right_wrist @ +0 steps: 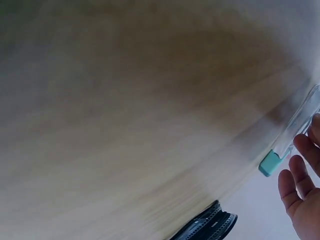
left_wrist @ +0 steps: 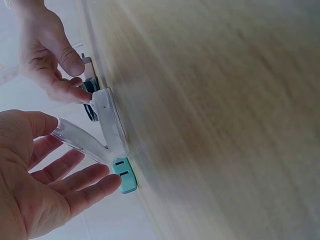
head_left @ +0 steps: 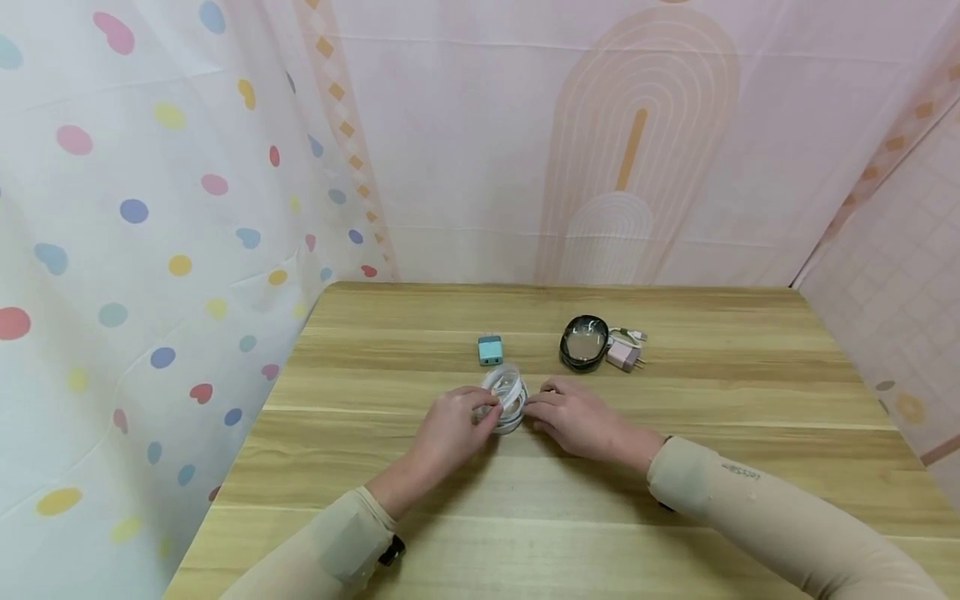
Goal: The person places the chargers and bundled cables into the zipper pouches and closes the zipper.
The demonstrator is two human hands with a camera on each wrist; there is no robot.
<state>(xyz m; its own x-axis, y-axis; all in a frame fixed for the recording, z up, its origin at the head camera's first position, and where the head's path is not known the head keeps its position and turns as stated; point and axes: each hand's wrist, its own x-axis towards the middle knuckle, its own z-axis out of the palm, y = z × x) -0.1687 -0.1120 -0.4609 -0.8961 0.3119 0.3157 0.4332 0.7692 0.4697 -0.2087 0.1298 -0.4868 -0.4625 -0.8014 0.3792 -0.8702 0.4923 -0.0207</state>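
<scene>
A clear round plastic case point(head_left: 510, 422) with a white cable coiled in it lies on the table between the two hands. Its hinged lid point(left_wrist: 80, 137) stands tilted up from the base point(left_wrist: 111, 117). My left hand point(head_left: 452, 425) pinches the lid's edge between thumb and forefinger, the other fingers spread loosely. On the opposite side, my right hand point(head_left: 573, 417) touches the rim of the base with its fingertips. The right wrist view catches only part of that hand point(right_wrist: 307, 200), its fingers relaxed beside the case. A teal two-port charger plug point(head_left: 490, 350) sits just behind the case.
Farther back to the right lie a black ring-shaped coil point(head_left: 567, 343), a pale pink charger plug point(head_left: 623, 357) with metal prongs, and a short white cable point(head_left: 632, 335). Patterned curtains point(head_left: 465, 150) hang behind and beside the wooden table point(head_left: 570, 533).
</scene>
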